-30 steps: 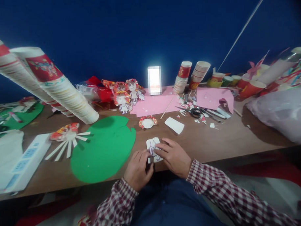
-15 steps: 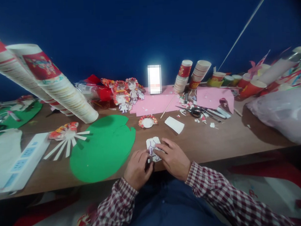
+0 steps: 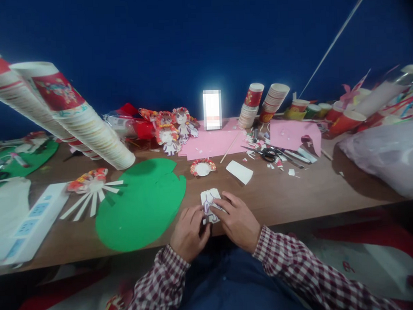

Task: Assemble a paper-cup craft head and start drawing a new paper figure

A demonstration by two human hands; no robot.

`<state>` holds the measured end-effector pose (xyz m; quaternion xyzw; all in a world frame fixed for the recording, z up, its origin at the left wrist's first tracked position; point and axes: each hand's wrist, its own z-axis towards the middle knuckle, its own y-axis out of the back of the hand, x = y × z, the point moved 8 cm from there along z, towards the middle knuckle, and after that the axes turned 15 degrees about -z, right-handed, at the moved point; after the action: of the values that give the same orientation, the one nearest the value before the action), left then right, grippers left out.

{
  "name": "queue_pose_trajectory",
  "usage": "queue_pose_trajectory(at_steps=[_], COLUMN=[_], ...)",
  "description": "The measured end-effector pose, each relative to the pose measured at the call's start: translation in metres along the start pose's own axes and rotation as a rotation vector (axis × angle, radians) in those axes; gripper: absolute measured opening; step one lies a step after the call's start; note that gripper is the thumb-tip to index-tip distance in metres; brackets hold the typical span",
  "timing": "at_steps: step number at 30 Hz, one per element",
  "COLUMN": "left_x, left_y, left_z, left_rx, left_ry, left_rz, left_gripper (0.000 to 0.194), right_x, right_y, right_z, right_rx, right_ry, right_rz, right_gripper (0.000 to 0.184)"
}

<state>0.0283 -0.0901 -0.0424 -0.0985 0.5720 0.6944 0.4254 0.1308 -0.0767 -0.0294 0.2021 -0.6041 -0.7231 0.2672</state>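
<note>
A small white paper cut-out [image 3: 210, 199] with purple drawn lines lies at the near edge of the brown table [image 3: 296, 192]. My left hand [image 3: 188, 232] is curled at the cut-out's left lower corner, fingers pinched against it. From the right, my right hand [image 3: 238, 221] presses its fingers down on the paper. Both sleeves are red-and-white check.
A green paper disc [image 3: 140, 205] lies left of my hands. Behind are a white paper slip [image 3: 239, 171], a small fringed cup bottom [image 3: 202, 167], black scissors [image 3: 268, 153], pink sheets [image 3: 213, 143], leaning cup stacks [image 3: 73, 119], paper dolls [image 3: 171, 129], a power strip [image 3: 29, 222].
Both hands stay on the cut-out with only slight finger shifts. The view has barely moved.
</note>
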Motion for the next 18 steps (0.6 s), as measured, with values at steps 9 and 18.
queue_pose_trajectory(at_steps=[9, 18], left_x=[-0.0010, -0.0020], left_y=[-0.0001, 0.0018], left_z=[0.0002, 0.0003], left_rx=[0.001, -0.012], left_ry=[0.011, 0.002], left_rz=[-0.016, -0.015], left_gripper=[0.012, 0.012], right_x=[0.0000, 0.0000], right_y=[0.0001, 0.0003], right_z=[-0.0013, -0.0007], right_rx=[-0.008, 0.007], right_ry=[-0.017, -0.029], right_rz=[-0.011, -0.013], right_gripper=[0.042, 0.042])
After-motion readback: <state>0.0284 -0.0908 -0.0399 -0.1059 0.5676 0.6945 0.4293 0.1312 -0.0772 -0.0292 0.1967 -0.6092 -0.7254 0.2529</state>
